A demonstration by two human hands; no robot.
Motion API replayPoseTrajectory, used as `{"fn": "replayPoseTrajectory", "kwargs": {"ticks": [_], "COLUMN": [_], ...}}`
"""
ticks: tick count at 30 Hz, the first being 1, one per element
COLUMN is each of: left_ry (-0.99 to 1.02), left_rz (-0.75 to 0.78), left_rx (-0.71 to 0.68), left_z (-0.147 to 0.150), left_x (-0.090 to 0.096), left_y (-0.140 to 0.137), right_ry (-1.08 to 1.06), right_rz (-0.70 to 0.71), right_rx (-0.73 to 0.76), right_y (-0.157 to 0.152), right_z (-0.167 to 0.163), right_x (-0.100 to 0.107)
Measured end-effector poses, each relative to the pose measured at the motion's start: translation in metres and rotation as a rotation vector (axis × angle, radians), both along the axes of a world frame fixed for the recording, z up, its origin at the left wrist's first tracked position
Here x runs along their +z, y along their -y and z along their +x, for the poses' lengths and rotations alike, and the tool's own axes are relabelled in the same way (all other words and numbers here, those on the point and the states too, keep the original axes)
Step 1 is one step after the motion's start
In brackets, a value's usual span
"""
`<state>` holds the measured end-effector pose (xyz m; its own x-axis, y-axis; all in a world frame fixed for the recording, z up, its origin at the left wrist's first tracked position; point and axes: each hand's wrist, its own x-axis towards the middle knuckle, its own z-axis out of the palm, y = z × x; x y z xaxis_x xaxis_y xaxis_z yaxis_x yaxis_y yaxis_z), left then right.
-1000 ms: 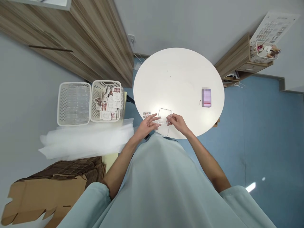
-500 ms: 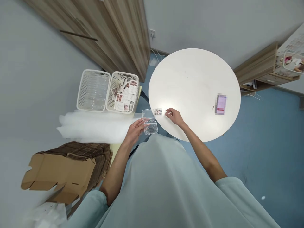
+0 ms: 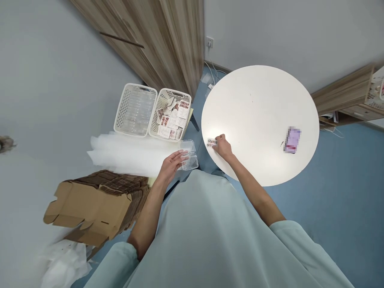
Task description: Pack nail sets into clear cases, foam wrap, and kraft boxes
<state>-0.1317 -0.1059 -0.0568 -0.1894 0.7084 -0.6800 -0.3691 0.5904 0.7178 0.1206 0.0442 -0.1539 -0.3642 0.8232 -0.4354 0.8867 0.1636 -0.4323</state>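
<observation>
My left hand (image 3: 170, 165) is closed on the edge of a small clear plastic box (image 3: 191, 162), held in the air left of the round table. The box's hinged lid (image 3: 187, 146) stands open, tilted away from me. On the table's near left edge lies a small card with two rows of dark reddish oval pieces (image 3: 211, 143), which look like press-on nails. My right hand (image 3: 223, 147) pinches this card at its right end, the fingertips partly covering it.
The round white table (image 3: 258, 104) bears a blurred-out purple object (image 3: 292, 140). To the left stand a basket of clear boxes (image 3: 120, 120) and a basket of similar cards (image 3: 153, 124). White wrapping sheets (image 3: 129, 154) and stacked flat cardboard boxes (image 3: 90, 206) lie nearer.
My right fingers have closed on the right end of the card, from a short way off. The left hand still holds the open box. The view has shifted a little to the left.
</observation>
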Motion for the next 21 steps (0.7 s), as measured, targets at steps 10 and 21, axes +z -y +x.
{"fn": "replayPoseTrajectory", "kwargs": {"ticks": [10,21], "left_ry": [0.079,0.273], "left_rz": [0.043,0.033], "left_rx": [-0.154,-0.224], "left_z": [0.027,0.116], "left_x": [-0.012,-0.018], "left_y": [-0.033,-0.075], "right_ry": [-0.209,-0.626], "right_rz": [-0.027,0.039], "right_rx": [-0.269,-0.637], "right_y": [0.017,0.039], "right_z": [0.052,0.157], "right_x": [0.018,0.076]}}
